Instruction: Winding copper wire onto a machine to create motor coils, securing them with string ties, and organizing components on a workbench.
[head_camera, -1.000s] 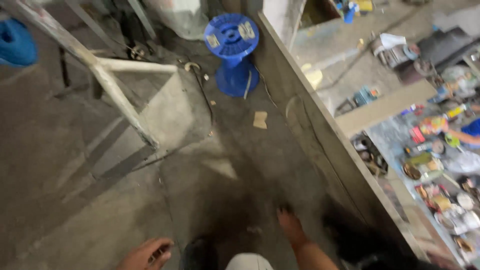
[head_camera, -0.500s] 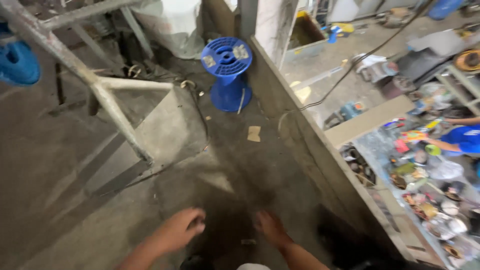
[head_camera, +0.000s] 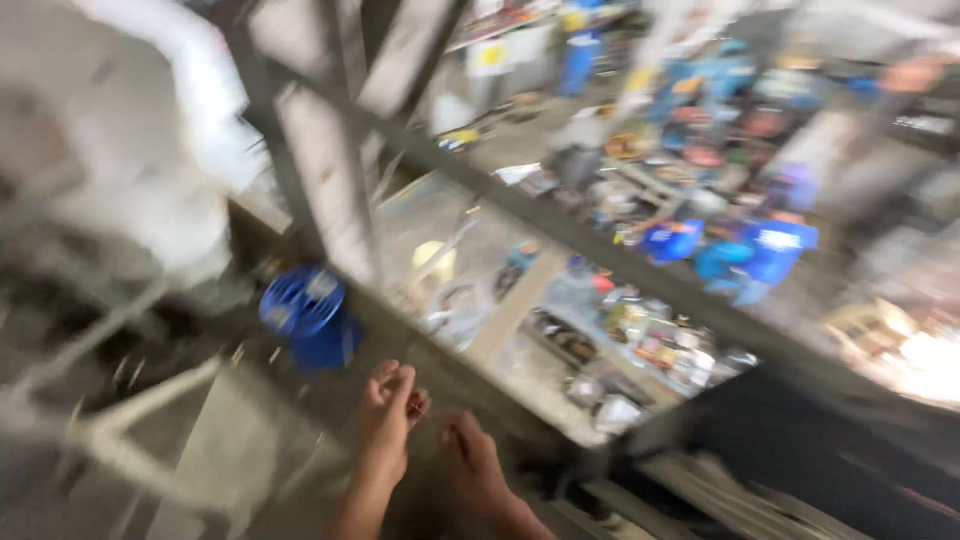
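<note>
The picture is heavily blurred by head motion. My left hand (head_camera: 392, 408) and my right hand (head_camera: 470, 452) are close together at the bottom centre, over a ledge edge. The left fingers are pinched together and the right fingers are curled. A faint thin wire (head_camera: 432, 420) seems to run between the two hands. A blue spool (head_camera: 305, 315) stands on the grey floor just up and left of my left hand.
A dark metal bar (head_camera: 560, 225) crosses diagonally in front of me, with an upright post (head_camera: 300, 180) at the left. Beyond the edge lies a lower floor cluttered with blue containers (head_camera: 760, 250) and small goods. A white sack (head_camera: 170, 140) is at the upper left.
The view has swung up and right, away from the floor and over the edge. Both hands have come together near the ledge, and the blue spool now sits lower left of centre.
</note>
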